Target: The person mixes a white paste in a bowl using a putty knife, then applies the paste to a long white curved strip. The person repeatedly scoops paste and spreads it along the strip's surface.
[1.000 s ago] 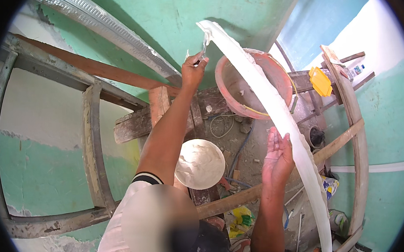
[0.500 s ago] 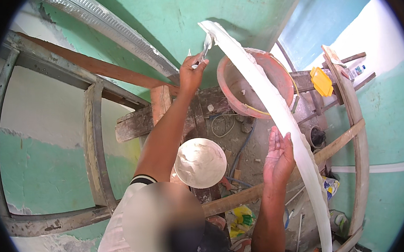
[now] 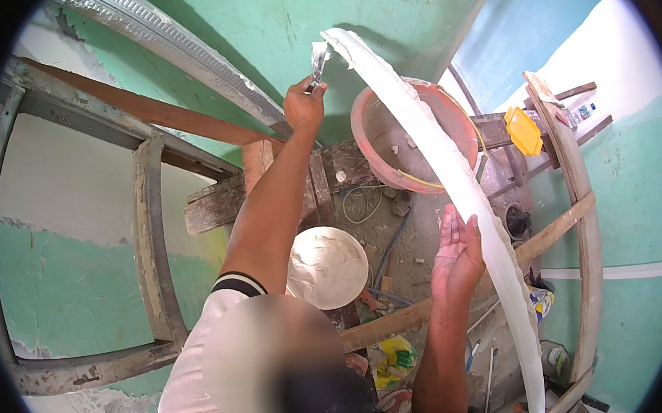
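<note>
A long white curved plaster moulding (image 3: 460, 190) runs from the top centre down to the lower right. My left hand (image 3: 305, 105) is raised and closed on a small metal putty knife (image 3: 318, 58), whose plaster-coated blade touches the moulding's top end. My right hand (image 3: 456, 255) lies flat with fingers together against the moulding's left side, about halfway down. A round white bowl of plaster (image 3: 326, 267) sits below, between my two arms.
An orange-red basin (image 3: 387, 137) smeared with plaster stands behind the moulding on rough wooden planks (image 3: 216, 203). A grey patterned cornice (image 3: 182, 56) runs along the green wall. A wooden frame (image 3: 149, 242) stands at left, a curved wooden rail (image 3: 585, 212) and a yellow object (image 3: 524, 130) at right.
My left hand has shifted the putty knife slightly up and left along the moulding's top end. My right hand has stayed pressed on the moulding.
</note>
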### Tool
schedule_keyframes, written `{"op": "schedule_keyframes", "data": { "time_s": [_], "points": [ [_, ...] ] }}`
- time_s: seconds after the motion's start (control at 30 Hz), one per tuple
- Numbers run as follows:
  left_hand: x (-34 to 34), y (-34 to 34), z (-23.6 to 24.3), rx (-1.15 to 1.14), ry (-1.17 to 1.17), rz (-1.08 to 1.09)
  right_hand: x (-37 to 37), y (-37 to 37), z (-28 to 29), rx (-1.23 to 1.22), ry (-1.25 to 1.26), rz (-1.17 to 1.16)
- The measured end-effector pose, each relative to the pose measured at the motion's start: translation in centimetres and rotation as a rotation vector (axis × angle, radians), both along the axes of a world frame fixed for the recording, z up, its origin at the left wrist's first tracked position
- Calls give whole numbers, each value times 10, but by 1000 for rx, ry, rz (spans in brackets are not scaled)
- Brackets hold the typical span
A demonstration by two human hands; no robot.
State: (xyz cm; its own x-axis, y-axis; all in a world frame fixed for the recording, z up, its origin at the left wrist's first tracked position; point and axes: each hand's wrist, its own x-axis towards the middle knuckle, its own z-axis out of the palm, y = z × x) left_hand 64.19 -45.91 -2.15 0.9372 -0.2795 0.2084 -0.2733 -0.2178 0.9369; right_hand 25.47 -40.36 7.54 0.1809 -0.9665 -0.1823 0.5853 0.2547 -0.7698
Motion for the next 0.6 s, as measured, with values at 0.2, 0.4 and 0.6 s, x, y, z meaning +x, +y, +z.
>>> {"op": "schedule_keyframes", "data": {
  "time_s": [0.2,0.4,0.6],
  "points": [
    [-30,0,15,-458,300,-308,-4,-2,0,-8,21,-12],
    [-40,-6,15,-268,-26,-219,3,2,3,14,-10,-12],
    [-57,6,2,-200,-239,-183,3,0,6,5,-15,-11]
  ]
}}
